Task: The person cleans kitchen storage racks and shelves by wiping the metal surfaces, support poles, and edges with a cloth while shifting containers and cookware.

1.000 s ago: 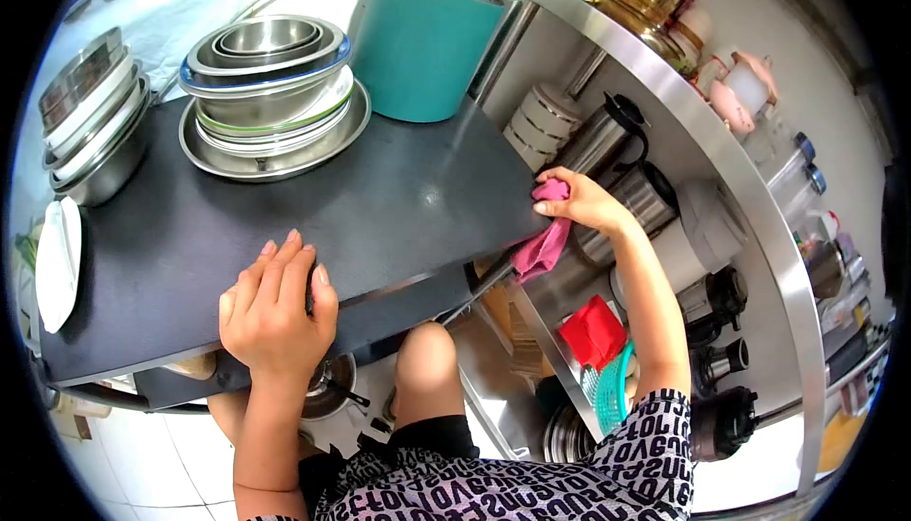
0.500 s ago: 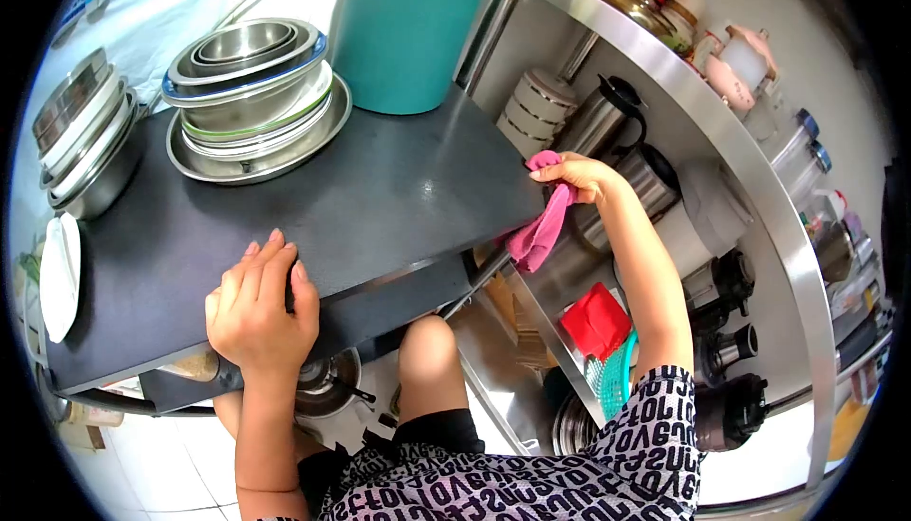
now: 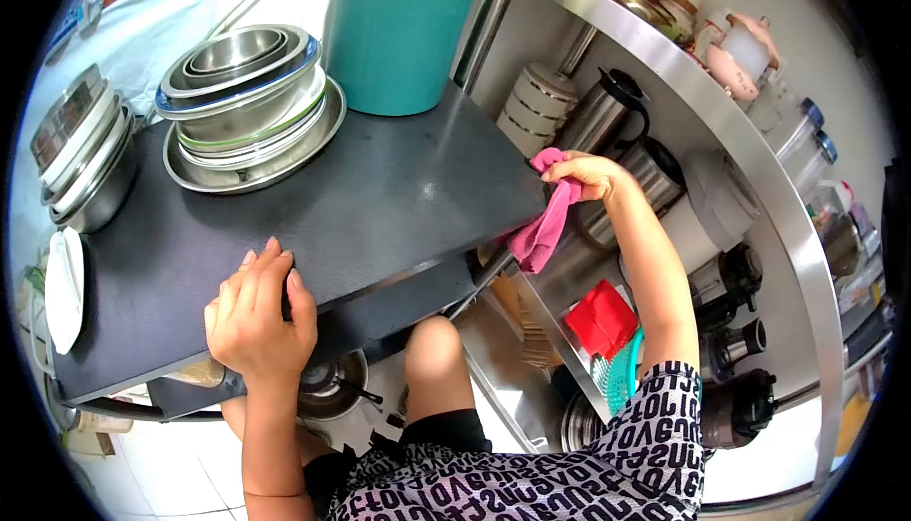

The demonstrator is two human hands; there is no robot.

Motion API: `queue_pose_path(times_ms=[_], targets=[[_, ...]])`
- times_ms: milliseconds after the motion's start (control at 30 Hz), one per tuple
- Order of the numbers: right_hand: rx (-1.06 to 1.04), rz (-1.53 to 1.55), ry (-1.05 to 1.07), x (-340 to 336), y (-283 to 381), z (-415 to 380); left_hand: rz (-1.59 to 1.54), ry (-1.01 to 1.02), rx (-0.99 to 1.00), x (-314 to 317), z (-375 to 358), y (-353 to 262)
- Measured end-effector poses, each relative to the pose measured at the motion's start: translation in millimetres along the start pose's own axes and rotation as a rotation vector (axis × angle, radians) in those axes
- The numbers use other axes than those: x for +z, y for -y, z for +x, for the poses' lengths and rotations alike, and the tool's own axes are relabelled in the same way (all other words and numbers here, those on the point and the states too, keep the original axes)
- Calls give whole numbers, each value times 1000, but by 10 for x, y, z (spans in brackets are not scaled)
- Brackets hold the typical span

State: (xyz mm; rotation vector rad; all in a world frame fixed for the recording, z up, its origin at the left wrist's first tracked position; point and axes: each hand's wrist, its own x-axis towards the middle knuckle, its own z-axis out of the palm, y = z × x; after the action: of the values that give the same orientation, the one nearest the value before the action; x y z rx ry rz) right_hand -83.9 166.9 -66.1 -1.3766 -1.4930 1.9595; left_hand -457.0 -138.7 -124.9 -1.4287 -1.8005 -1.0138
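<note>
My left hand [image 3: 258, 317] lies on the front edge of the dark tabletop [image 3: 408, 175], fingers stretched forward and thumb apart, with nothing in it. At the table's right edge my right hand [image 3: 590, 176] grips a pink cloth [image 3: 546, 227]. Part of the cloth bunches above the fingers and the rest hangs down beside the table corner. Further back on the tabletop stands a stack of metal bowls and plates [image 3: 242, 108]. A teal utensil holder [image 3: 400, 42] is to the right of that stack.
More nested bowls [image 3: 90, 165] and a white dish [image 3: 65, 288] line the left side. A metal shelf unit [image 3: 759, 170] on the right holds a thermos jug [image 3: 607, 108], stacked containers [image 3: 538, 108], a red item [image 3: 603, 319] and a teal basket [image 3: 622, 374]. My knee [image 3: 436, 350] is below the table.
The view has shifted slightly, so the table and dishes sit a little lower in the picture. Both hands stay at nearly the same spots, the pink cloth still in my right hand.
</note>
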Motion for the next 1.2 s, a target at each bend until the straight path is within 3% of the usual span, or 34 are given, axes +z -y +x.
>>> queue_pose_path(times_ms=[267, 467, 633, 700, 1200], targets=[[99, -149, -226, 209, 24, 154, 0, -8, -4, 2, -1, -29], [6, -91, -138, 289, 35, 48, 13, -50, 21, 24, 3, -4], [71, -168, -151, 164, -20, 185, 2, -51, 20, 15, 5, -21], [1, -139, -61, 136, -19, 160, 1, -53, 15, 8, 6, -8], [31, -169, -104, 164, 15, 148, 8, -62, 25, 16, 10, -12]])
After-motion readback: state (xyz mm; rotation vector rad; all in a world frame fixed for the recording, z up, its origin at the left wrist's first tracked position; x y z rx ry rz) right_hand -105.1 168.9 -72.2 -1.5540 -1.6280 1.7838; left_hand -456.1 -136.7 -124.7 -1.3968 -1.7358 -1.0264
